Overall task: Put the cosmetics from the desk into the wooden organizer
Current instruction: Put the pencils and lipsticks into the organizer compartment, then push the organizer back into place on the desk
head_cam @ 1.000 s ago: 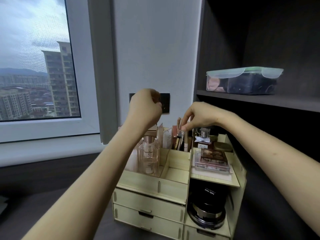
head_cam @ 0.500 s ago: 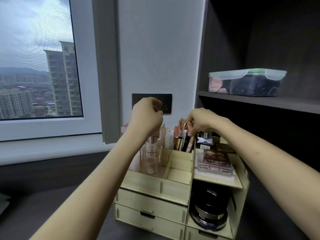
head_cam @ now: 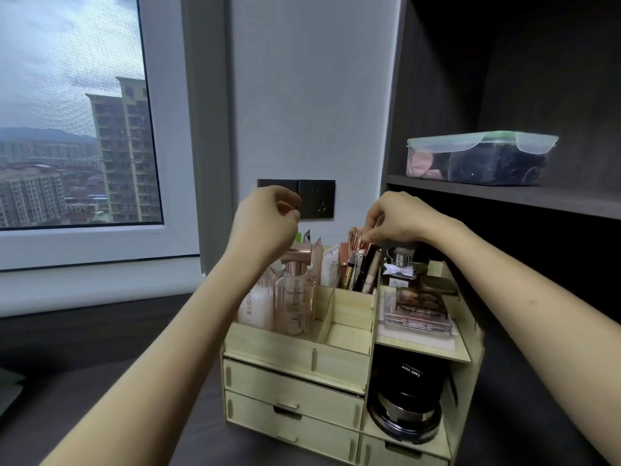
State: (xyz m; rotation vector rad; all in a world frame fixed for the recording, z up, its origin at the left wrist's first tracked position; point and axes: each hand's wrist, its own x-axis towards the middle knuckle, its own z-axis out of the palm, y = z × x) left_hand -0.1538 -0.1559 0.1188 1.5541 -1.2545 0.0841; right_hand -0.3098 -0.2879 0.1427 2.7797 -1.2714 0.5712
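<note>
The pale wooden organizer [head_cam: 302, 359] stands on the dark desk [head_cam: 100, 364]. Its left top compartment holds a clear pink perfume bottle [head_cam: 295, 297] and a white-pink bottle [head_cam: 255, 304]. Brushes and slim sticks [head_cam: 358, 267] stand in the back compartment. On the right shelf lie a bow-tied perfume [head_cam: 400, 272] and an eyeshadow palette [head_cam: 416, 309], with a black round jar [head_cam: 406, 395] below. My left hand [head_cam: 265, 220] hovers above the pink bottles with fingers curled, holding nothing visible. My right hand [head_cam: 398, 220] pinches the tops of the rose-gold brushes.
A lidded plastic box [head_cam: 480, 156] sits on the dark shelf to the right, above the organizer. A black wall socket [head_cam: 316, 198] is behind my hands. The window and sill are at the left. Two drawers at the organizer's front are closed.
My right hand lowered a slim stick into the back compartment and now pinches the brush tops there. My left hand stayed curled above the pink bottles.
</note>
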